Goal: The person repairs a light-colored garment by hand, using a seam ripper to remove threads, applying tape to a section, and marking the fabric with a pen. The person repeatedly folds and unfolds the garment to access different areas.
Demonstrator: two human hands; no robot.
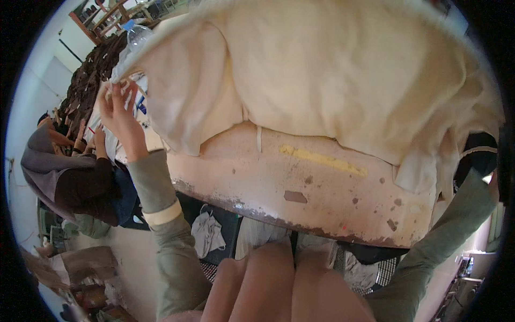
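A large cream garment [343, 70] spreads raised and slightly blurred across the top of the head view, its lower edge draping over the table. Its left part, shaped like a sleeve [185, 91], hangs toward my left hand [119, 110]. That hand is lifted at the far left, fingers bent and pinched on the garment's edge. My right forearm reaches up along the right side. Of my right hand [494, 185] only a sliver shows by the dark rim, near the garment's right end; its fingers are hidden.
The worn table [241, 177] has chipped paint and a yellow tape strip [322, 160]. A blue-capped plastic bottle [137, 35] stands at the back left. Beside a dark brown cloth pile [96, 72] sits another person [80, 177] in a grey head covering. Pale cloth [207, 233] lies below the table.
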